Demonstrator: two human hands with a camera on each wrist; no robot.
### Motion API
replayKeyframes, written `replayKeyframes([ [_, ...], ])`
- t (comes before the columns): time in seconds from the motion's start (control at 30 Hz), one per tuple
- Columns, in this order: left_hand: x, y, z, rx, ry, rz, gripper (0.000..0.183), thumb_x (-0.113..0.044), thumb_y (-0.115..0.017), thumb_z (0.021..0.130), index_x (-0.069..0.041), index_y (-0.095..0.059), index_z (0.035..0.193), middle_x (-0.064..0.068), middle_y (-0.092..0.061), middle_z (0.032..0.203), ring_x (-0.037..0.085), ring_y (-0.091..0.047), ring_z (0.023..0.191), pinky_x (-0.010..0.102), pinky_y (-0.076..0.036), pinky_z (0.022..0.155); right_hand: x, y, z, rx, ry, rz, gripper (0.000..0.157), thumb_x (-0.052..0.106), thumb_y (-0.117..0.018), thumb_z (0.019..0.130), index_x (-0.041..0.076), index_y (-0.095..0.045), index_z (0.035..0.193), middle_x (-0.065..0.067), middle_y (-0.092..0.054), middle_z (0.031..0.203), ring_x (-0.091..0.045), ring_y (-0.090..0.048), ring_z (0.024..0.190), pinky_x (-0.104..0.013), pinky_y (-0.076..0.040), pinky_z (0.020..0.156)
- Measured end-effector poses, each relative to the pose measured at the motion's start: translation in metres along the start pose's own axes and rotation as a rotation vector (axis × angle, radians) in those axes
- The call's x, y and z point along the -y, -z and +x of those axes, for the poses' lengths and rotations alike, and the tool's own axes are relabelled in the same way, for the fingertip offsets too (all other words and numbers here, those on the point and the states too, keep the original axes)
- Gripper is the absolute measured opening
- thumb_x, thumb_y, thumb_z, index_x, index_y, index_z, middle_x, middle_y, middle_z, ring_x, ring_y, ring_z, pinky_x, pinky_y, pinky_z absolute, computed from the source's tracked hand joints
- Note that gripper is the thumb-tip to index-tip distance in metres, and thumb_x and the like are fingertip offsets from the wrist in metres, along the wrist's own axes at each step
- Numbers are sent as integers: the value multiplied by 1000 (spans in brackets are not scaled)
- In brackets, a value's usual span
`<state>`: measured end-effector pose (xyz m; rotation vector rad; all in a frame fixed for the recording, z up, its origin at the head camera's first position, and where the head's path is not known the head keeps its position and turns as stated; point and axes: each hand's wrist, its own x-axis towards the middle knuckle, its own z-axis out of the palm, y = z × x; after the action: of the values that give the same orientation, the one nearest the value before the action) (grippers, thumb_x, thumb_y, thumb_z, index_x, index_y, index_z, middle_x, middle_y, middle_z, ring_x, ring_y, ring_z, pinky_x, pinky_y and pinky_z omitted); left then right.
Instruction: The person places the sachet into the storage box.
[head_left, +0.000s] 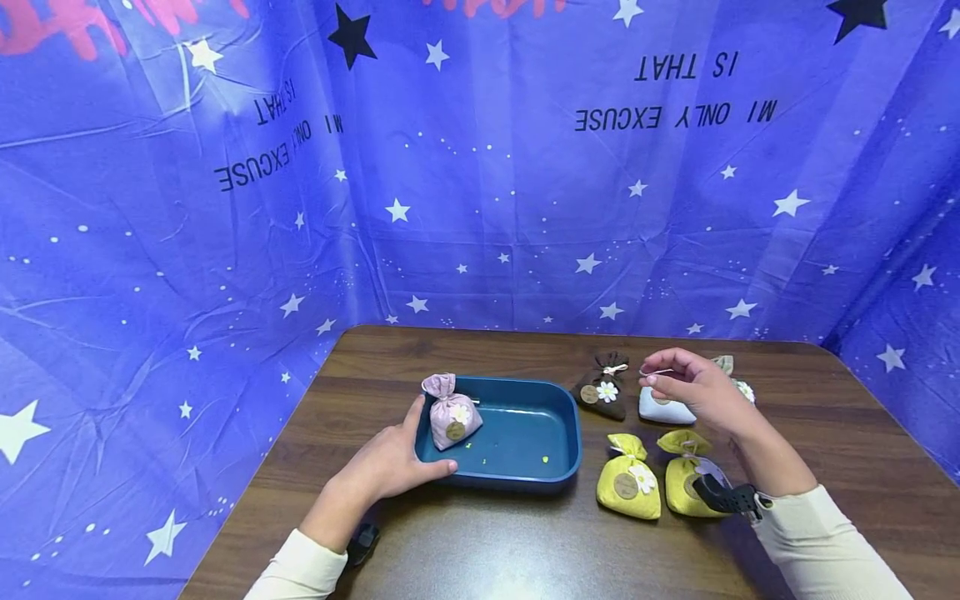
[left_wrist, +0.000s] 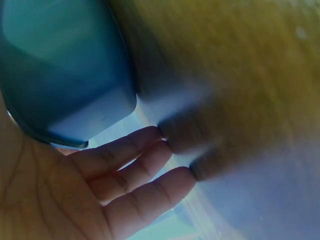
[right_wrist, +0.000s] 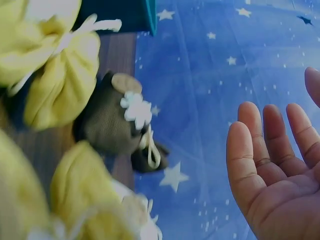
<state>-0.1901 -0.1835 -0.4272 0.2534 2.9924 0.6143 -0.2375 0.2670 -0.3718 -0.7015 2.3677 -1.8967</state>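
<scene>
A dark blue rectangular tub (head_left: 517, 479) stands on the table, with a pink drawstring pouch (head_left: 444, 421) in its left end. My left hand (head_left: 390, 458) rests against the tub's left end, thumb at the front rim and the other fingers extended along the outside. In the left wrist view, those fingers (left_wrist: 145, 195) are nearly straight beside the tub wall. Over a white pouch (head_left: 663, 408) hovers my right hand (head_left: 701, 387), holding nothing, its fingers loosely bent. It partly hides that pouch. A brown pouch (head_left: 602, 392) lies just left of it.
Two yellow pouches (head_left: 630, 483) (head_left: 690, 479) sit nearer me, right of the tub; my right wrist strap (head_left: 727, 496) overlaps one. Small yellow bits (head_left: 545, 459) lie on the tub floor. A blue star-printed curtain (head_left: 510, 208) hangs behind the wooden table (head_left: 487, 542).
</scene>
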Motion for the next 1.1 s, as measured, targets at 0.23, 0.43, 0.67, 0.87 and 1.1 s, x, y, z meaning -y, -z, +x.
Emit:
replayKeyframes([
  [0.23,1,-1,0,-13,-16,1,123,-76,-69,71,-6,-17,158,27,-64,118,38,-63,109,52,-49,93,-7,26,-24,-39,-38,-42,22,-1,-56,99,-13,-52,117,-4,-70,103,-9,-68,94,-25,-56,76],
  [0.43,0,0,0,-17,-20,4,121,-73,-72,72,-6,-18,158,27,-65,117,38,-64,107,52,-49,91,-16,41,-44,-71,-35,42,17,-6,-57,97,-1,-60,113,1,-70,101,-8,-68,92,-24,-56,75],
  [0.67,0,0,-1,-1,-13,5,122,-74,-71,72,-6,-17,158,27,-64,120,38,-63,110,52,-49,93,-24,53,-63,-92,-59,-54,19,-6,-57,97,1,-62,113,5,-70,100,-6,-68,91,-23,-56,74],
  [0.87,-1,1,0,1,-14,5,122,-74,-70,72,-5,-17,158,27,-65,117,38,-64,109,52,-49,93,-31,59,-76,-117,-98,-149,19,-4,-58,97,2,-61,114,6,-68,101,-5,-66,90,-25,-56,73],
  [1.1,0,1,0,4,-10,6,122,-74,-70,72,-5,-17,158,28,-63,121,40,-62,111,53,-48,94,-39,58,-89,-110,-156,-110,24,-2,-58,98,17,-62,113,12,-67,103,-6,-66,92,-27,-57,74],
])
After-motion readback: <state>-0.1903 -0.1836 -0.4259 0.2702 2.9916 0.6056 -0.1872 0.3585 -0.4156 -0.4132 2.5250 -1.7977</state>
